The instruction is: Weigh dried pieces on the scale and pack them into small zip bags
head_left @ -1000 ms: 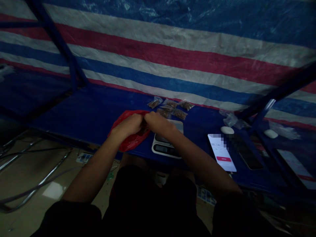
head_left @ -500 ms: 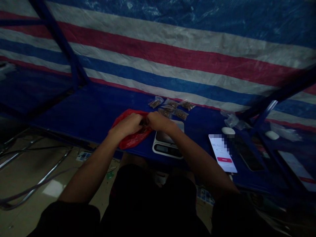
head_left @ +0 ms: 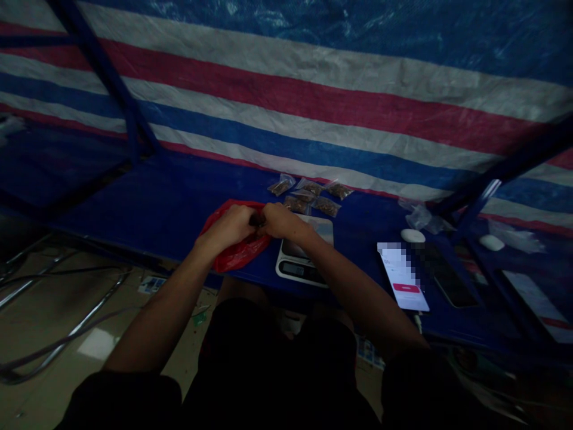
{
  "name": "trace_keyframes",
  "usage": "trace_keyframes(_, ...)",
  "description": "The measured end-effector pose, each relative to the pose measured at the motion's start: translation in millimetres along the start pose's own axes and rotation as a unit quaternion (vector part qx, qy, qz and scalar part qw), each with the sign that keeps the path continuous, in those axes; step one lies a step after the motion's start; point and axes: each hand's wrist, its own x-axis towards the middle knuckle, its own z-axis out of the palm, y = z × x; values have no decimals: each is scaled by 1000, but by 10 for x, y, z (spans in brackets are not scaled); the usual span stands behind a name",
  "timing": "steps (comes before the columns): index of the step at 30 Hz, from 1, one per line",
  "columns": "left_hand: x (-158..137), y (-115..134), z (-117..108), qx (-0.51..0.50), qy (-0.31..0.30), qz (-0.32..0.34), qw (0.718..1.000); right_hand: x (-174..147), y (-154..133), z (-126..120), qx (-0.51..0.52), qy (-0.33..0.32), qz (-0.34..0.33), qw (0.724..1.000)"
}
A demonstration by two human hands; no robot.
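Observation:
My left hand (head_left: 237,223) is closed over the red plastic bag (head_left: 239,255), which lies crumpled at the desk's front edge. Beside it my right hand (head_left: 281,221) is also closed, its fingertips meeting those of the left above the bag. A dark patch shows between the fingers, too dim to name. Under my right forearm stands a white kitchen scale (head_left: 283,268) with a small display, its plate partly covered by my wrist. Just behind the scale lie several small clear zip bags (head_left: 328,206) holding brown dried bits.
On the blue desk (head_left: 147,197) to the right are a lit phone (head_left: 405,280) with a cable, a dark phone (head_left: 454,286), a white rounded case (head_left: 412,236) and crumpled clear plastic (head_left: 421,216). A striped tarp (head_left: 313,95) hangs behind, between blue metal posts (head_left: 105,68).
Both hands have shifted very slightly left over the red bag, fingertips still together. The scale, the zip bags and the phones stay where they were.

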Motion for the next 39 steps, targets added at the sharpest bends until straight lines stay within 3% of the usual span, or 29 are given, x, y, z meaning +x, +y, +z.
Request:
trace_keyframes(6, 18, -124, 22, 16, -26, 18, 999, -4, 17, 32, -4, 13, 3, 1000)
trace_keyframes(13, -12, -23, -41, 16, -57, 18, 998, 1, 2, 50, -20, 25, -2, 999)
trace_keyframes(20, 31, -39, -36, 55, -34, 28, 998, -15, 51, 30, -2, 29, -4, 1000)
trace_keyframes(32, 27, 8, -166, 12, 2, 50, 999, -251, 180, -300, 96, 121, -41, 987)
trace_keyframes(39, 28, 35, -115, 28, -14, 23, 999, -612, 476, -459, 146, 168, 4, 975)
